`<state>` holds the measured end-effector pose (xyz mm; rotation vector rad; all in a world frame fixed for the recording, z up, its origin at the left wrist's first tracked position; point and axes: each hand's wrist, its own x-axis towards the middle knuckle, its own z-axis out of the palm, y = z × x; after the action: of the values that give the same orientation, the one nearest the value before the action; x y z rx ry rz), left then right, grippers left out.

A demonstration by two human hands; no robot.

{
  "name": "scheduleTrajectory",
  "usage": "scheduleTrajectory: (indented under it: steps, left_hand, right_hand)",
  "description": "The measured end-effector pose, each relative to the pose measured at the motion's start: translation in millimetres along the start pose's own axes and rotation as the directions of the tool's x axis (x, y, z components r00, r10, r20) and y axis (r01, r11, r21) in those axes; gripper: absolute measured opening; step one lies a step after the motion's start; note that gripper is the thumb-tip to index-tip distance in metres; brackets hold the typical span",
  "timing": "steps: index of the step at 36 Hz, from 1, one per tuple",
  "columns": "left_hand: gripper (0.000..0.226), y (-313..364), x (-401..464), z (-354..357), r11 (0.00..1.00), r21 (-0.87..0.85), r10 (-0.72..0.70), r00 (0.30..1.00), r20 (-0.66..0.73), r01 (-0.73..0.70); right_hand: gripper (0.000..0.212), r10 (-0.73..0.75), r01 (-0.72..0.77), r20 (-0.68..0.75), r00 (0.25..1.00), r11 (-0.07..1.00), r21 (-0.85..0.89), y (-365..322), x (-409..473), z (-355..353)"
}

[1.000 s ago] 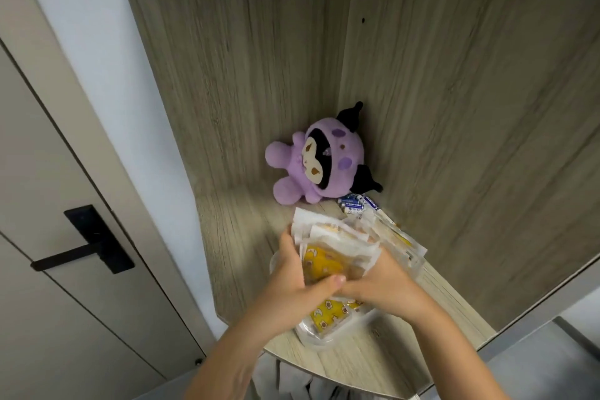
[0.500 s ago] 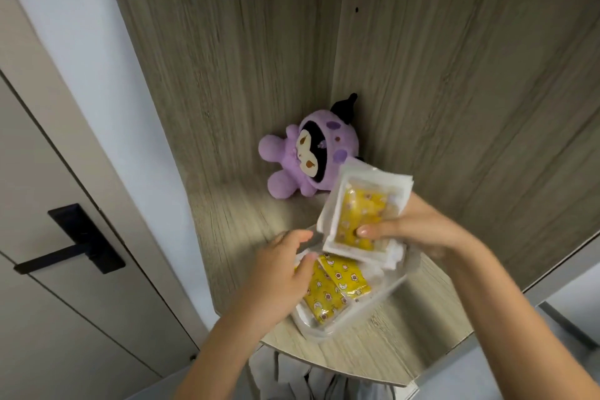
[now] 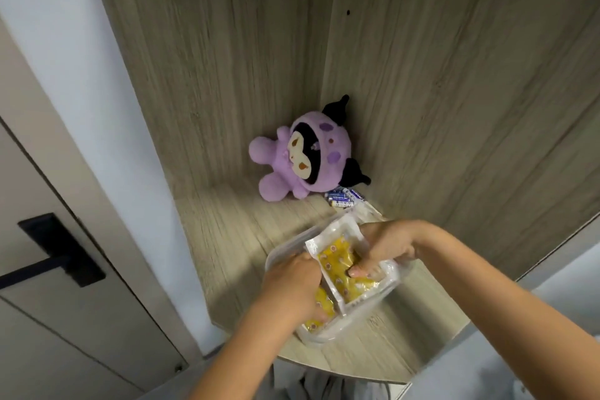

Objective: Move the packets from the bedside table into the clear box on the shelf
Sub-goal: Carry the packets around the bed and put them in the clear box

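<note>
Head view: the right hand (image 3: 386,245) pinches a white-edged yellow packet (image 3: 344,266) and presses it down into the clear plastic box (image 3: 402,273) on the wooden shelf (image 3: 227,237), its long axis running away from the person. The left hand (image 3: 292,282), fingers curled, holds down other yellow packets (image 3: 319,302) just beside it. Half a second ago the right hand held that packet above the box.

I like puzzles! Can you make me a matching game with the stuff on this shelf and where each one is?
Things:
1. purple plush toy
2. batteries
3. yellow packet
4. clear box

Places:
A. under the right hand
B. back corner of the shelf
C. near the shelf's front edge
D. right beside the plush toy

Pairs: 1-B, 2-D, 3-A, 4-C
</note>
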<state>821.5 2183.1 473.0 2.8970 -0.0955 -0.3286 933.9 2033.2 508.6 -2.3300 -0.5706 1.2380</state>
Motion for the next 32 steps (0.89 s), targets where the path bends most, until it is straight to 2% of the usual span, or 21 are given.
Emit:
scheduleTrajectory:
  steps: [1, 2, 4, 5, 6, 8, 9, 11, 13, 17, 20, 23, 27, 29, 30, 32]
  left_hand:
    - [0.066, 0, 0, -1, 0.998, -0.062, 0.0, 1.0, -0.006, 0.0]
    - [0.065, 1, 0, -2, 0.993, -0.118, -0.014, 1.0, -0.006, 0.014]
    - [0.062, 3, -1, -5, 0.976, -0.204, -0.085, 0.996, -0.015, 0.08]
    - [0.065, 3, -1, -7, 0.971, -0.212, -0.119, 0.992, -0.034, 0.109]
    - [0.066, 4, -1, -8, 0.976, -0.181, -0.133, 0.99, -0.053, 0.122]
    - [0.065, 4, -1, -8, 0.987, -0.091, -0.137, 0.989, -0.057, 0.131]
    - [0.064, 4, -1, -8, 0.989, -0.057, -0.137, 0.99, -0.045, 0.134]
    - [0.063, 4, -1, -7, 0.988, -0.041, -0.148, 0.988, -0.034, 0.147]
    - [0.062, 3, 0, -4, 0.985, -0.075, -0.158, 0.986, -0.059, 0.153]
    - [0.069, 6, -2, -4, 0.983, -0.122, -0.153, 0.979, -0.132, 0.137]
    - [0.08, 6, -4, -5, 0.992, -0.122, -0.051, 0.985, -0.166, 0.031]
    - [0.081, 3, -2, -7, 0.987, -0.146, 0.055, 0.994, -0.091, -0.068]
    - [0.064, 4, 7, -6, 0.991, -0.006, 0.133, 0.981, -0.141, -0.135]
    - [0.059, 7, 11, -5, 0.988, 0.077, 0.145, 0.979, -0.145, -0.134]
    - [0.06, 9, 12, -5, 0.987, 0.101, 0.14, 0.982, -0.125, -0.128]
    - [0.067, 14, 14, -6, 0.986, 0.12, 0.127, 0.989, -0.075, -0.118]
  right_hand:
    - [0.076, 0.007, -0.007, -0.006, 1.0, 1.0, 0.019, 1, 1, 2]
    - [0.068, 0.016, -0.015, -0.012, 1.0, 0.999, 0.045, 0, 1, 5]
    - [0.036, 0.045, -0.043, -0.025, 0.999, 0.997, 0.066, 3, 2, 9]
    - [0.032, 0.057, -0.054, -0.046, 0.997, 0.996, 0.067, 3, 1, 11]
    - [0.04, 0.069, -0.065, -0.082, 0.994, 0.996, 0.058, 3, 2, 14]
    - [0.082, 0.091, -0.097, -0.193, 0.977, 0.995, -0.026, 0, 1, 18]
    - [0.094, 0.094, -0.123, -0.253, 0.963, 0.987, -0.102, -5, -2, 20]
    - [0.099, 0.068, -0.149, -0.365, 0.929, 0.968, -0.2, -10, -8, 24]
    - [0.091, 0.031, -0.142, -0.436, 0.899, 0.965, -0.223, -11, -15, 26]
    - [0.053, -0.021, -0.119, -0.579, 0.815, 0.972, -0.204, -1, -22, 27]
    - [0.037, -0.062, -0.078, -0.641, 0.765, 0.979, -0.188, 10, -21, 34]
    - [0.01, -0.132, -0.042, -0.683, 0.718, 0.972, -0.233, 20, -14, 43]
    - [0.029, -0.22, 0.071, -0.7, 0.679, 0.969, -0.236, 24, -12, 48]
    - [0.015, -0.273, 0.112, -0.701, 0.659, 0.957, -0.268, 21, -16, 49]
    - [0.021, -0.298, 0.104, -0.694, 0.656, 0.946, -0.307, 20, -16, 49]
    - [0.046, -0.323, 0.089, -0.627, 0.709, 0.923, -0.375, 17, -18, 48]
